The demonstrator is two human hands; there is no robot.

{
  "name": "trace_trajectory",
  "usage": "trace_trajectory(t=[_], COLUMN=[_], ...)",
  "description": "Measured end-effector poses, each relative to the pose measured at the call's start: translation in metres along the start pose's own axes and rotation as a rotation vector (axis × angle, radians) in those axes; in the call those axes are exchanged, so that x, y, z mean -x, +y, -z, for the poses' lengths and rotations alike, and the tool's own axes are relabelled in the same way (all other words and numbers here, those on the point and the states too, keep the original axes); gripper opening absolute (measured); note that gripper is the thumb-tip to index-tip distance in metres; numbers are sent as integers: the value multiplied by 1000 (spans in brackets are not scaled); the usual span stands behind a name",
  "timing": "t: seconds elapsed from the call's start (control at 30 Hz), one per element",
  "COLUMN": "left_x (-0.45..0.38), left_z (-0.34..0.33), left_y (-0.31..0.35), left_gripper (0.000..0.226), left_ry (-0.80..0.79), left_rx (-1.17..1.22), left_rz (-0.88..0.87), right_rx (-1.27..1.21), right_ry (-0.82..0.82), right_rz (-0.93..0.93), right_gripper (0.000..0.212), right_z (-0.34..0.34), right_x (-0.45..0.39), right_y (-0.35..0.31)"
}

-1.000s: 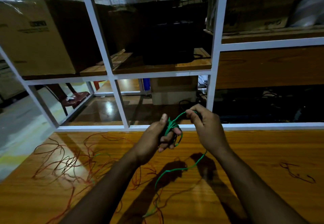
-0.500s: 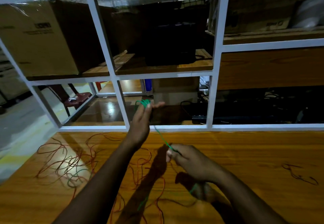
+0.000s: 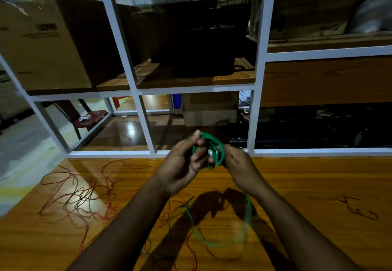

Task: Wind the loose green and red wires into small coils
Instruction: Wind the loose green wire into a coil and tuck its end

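Both hands met above the wooden table (image 3: 318, 185). The left hand (image 3: 182, 164) pinched the green coil (image 3: 212, 149) to keep its loops together; the right hand (image 3: 237, 162) curled round the wire, feeding slack. The green tail (image 3: 248, 207) dangled below, red wires (image 3: 74, 192) loose at left.

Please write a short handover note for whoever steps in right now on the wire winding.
Left hand: holds the part-wound green coil above the far edge of the wooden table.
Right hand: at the coil's right side, gripping the green wire as it feeds in.
Green tail: hangs from the right hand and loops down onto the table near the person.
Red wires: loose tangle on the table's left, some strands running under the arms; a small dark wire scrap lies at right.
Done: several green turns.
Left: wind in the green tail, then coil the red wires.
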State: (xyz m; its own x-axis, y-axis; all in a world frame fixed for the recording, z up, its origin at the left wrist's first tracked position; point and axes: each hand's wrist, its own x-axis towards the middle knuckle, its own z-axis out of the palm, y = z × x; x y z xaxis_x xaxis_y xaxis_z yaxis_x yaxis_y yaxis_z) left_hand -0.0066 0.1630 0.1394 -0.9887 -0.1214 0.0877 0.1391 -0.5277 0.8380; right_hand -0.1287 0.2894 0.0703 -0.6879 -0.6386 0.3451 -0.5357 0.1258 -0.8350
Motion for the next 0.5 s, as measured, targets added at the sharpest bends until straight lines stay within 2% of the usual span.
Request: trace_trajectory(t=[0.07, 0.13, 0.2, 0.27, 0.37, 0.43, 0.5], left_x=[-4, -11, -17, -22, -24, -21, -19], left_z=[4, 7, 12, 27, 51, 57, 54], left_y=[5, 5, 1, -3, -7, -14, -20], left_gripper=[27, 31, 30, 36, 37, 31, 34], left_ry=[64, 100, 139, 238, 315, 277, 189], left_rx=[130, 117, -5, -340, -832, -1049, -1165], left_rz=[-96, -177, -229, -280, -290, -239, -187], right_rx=[-17, 23, 62, 102, 108, 108, 124], right_ry=[-103, -209, -312, -348, -245, -129, -8], right_rz=[-34, -24, -12, 21, 95, 137, 142], right_gripper=[39, 37, 34, 32, 31, 29, 25], right_z=[-12, -24, -30, -30, -18, -4, 9], right_x=[10, 22, 30, 33, 33, 27, 18], right_y=[3, -2, -9, -16, -30, -37, -41])
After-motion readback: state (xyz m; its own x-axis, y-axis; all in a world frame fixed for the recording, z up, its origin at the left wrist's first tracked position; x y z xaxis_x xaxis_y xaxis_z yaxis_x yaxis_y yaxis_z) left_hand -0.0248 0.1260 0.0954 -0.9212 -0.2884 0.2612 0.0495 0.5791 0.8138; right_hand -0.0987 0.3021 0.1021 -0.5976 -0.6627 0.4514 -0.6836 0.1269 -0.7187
